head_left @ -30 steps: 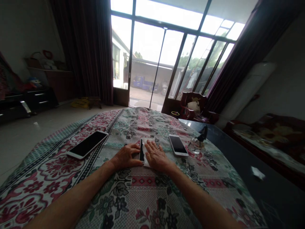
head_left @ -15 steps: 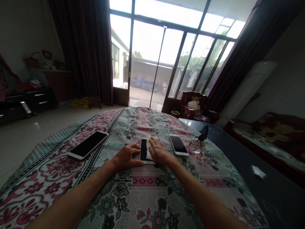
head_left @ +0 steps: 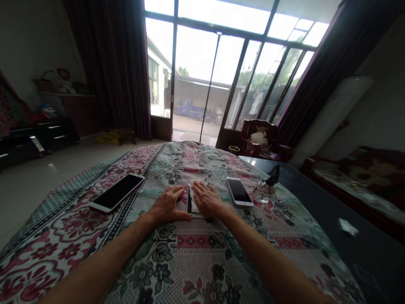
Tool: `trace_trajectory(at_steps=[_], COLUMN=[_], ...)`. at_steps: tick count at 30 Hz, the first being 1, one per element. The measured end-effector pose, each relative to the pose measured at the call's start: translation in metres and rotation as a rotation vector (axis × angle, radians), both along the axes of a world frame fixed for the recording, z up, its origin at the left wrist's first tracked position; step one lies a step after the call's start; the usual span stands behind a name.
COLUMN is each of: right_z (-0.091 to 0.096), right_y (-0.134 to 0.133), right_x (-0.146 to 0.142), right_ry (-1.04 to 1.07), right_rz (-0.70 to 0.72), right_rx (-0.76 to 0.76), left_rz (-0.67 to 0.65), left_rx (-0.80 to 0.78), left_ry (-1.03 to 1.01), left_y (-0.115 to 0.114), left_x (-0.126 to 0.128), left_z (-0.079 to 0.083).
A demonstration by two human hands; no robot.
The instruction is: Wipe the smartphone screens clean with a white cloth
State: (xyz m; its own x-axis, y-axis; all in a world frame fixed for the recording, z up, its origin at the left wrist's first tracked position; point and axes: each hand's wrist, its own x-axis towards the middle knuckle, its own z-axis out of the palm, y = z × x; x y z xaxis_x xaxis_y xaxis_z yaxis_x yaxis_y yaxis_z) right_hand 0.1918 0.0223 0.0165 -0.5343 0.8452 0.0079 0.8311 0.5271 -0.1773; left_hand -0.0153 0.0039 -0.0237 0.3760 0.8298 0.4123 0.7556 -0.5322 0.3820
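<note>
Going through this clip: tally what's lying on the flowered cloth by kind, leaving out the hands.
Smartphones: 2, the left one and the right one
White sheet: 1
Black strip: 1
Glass ornament with a dark bird figure: 1
Total: 5

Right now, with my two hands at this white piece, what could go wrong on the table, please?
The white-framed smartphone lies close beside your right hand, so a sideways slip could knock it. Past it, the small glass ornament stands near the edge of the patterned cloth and might tip if the cloth is pulled. That soft cloth could also wrinkle and shift the white sheet beside your left hand.
</note>
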Motion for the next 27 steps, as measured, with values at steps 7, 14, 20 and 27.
trace_trajectory(at_steps=[7, 14, 20, 27], right_z=[0.006, 0.004, 0.015, 0.026], right_y=[-0.052, -0.050, -0.031, -0.001], right_x=[0.026, 0.022, 0.015, 0.020], right_ry=[0.154, 0.301, 0.302, 0.319], right_rz=[0.247, 0.275, 0.316, -0.056], right_rx=[0.021, 0.081, 0.027, 0.196], left_rz=[-0.047, -0.143, -0.047, 0.146], left_rx=[-0.043, -0.131, -0.104, -0.066], left_ry=[0.047, 0.022, -0.091, -0.134], left_y=[0.001, 0.005, 0.013, 0.006], left_x=[0.000, -0.012, -0.028, -0.014], left_z=[0.003, 0.012, 0.016, 0.021])
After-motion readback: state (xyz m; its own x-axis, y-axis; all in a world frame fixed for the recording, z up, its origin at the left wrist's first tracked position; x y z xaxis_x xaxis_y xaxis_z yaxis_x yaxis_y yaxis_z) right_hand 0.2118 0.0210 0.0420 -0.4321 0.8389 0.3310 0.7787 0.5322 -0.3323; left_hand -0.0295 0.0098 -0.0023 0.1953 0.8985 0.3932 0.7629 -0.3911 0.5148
